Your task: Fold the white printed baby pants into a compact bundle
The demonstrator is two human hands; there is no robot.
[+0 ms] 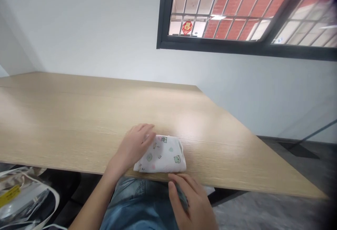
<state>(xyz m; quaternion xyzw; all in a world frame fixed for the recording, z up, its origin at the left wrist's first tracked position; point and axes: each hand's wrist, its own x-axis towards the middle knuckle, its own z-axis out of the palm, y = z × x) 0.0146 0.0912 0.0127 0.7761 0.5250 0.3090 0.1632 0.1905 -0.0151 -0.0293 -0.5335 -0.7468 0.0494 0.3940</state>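
A small folded white cloth (pixel 163 154) with little printed animal figures lies on the wooden table (pixel 79 117), close to its near edge. My left hand (pixel 135 146) rests on the cloth's left side, fingers stretched flat over its far left corner. My right hand (pixel 191 200) is below the table's near edge, over my lap. Its fingers curl around a dark object that I cannot make out, and a bit of white shows just past the fingers under the table edge.
A clear plastic bag (pixel 23 195) with a yellow label sits at the lower left beside my jeans (pixel 139 205). A white wall and a barred window (pixel 237 12) stand behind the table. Grey floor (pixel 276 212) lies to the right.
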